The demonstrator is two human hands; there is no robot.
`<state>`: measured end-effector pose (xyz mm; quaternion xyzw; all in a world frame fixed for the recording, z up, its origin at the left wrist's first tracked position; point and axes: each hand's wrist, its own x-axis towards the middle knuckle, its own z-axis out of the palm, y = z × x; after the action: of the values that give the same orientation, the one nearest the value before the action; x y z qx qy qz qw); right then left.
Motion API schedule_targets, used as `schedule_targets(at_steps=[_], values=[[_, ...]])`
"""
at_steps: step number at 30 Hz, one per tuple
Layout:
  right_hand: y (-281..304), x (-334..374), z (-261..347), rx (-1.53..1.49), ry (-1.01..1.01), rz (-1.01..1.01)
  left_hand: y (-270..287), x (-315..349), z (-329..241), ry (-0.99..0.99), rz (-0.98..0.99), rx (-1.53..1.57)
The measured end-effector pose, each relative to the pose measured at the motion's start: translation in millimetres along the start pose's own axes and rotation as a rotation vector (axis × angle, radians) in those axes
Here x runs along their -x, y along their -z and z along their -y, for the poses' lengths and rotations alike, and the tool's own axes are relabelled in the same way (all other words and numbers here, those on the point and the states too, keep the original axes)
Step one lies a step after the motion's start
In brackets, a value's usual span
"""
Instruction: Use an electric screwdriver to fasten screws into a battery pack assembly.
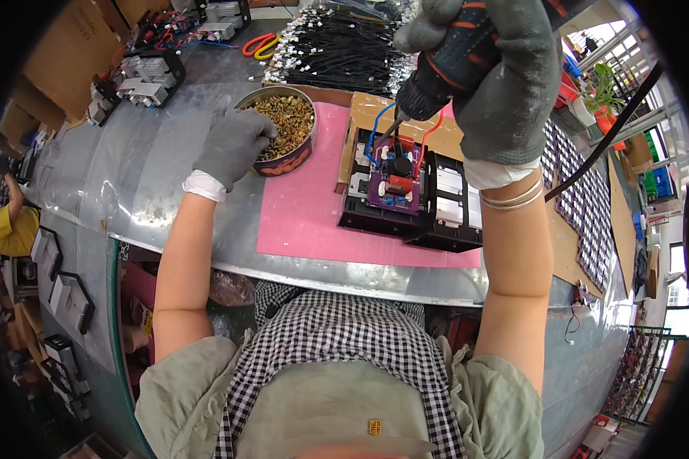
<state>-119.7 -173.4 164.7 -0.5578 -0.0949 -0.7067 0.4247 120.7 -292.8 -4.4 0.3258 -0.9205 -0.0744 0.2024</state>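
My right hand, in a grey glove, is wrapped round a black and orange electric screwdriver. The tool tilts down to the left, its bit reaching the upper edge of a purple circuit board. The board, with blue and red wires, lies on a black housing with silver metal parts. Whether the bit touches a screw is too small to see. My left hand, also gloved, is at the left rim of a round tin of brass-coloured screws. Its fingers are curled together; what they hold is hidden.
A pink mat lies under the housing on the metal table. Behind are bundled black cables and red-and-yellow-handled scissors. Rows of small boards stand at right, a black cord crossing there. Another person is far left.
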Motion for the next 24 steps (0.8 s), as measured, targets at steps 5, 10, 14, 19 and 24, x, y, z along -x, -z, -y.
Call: schedule_targets(at_steps=[5,10,14,19,24], values=[[-12.6,7.7,6.4,0.414,-0.085,-0.272,0.3,3.6,4.0,0.028,-0.111,0.112],[-24.5,7.2,-7.9,-0.016,0.087,0.034,16.4,18.7,-51.9,0.173,-0.189,0.722],[-86.8,10.2,1.6,0.584,-0.057,-0.76,6.7,45.9,-100.0,0.199,-0.192,1.374],[-81.5,15.4,8.4,0.618,-0.101,-0.619,2.2,53.2,-116.4,0.189,-0.278,1.598],[-77.4,23.6,20.6,0.65,-0.143,-0.474,6.4,51.5,-125.6,0.194,-0.284,1.611]])
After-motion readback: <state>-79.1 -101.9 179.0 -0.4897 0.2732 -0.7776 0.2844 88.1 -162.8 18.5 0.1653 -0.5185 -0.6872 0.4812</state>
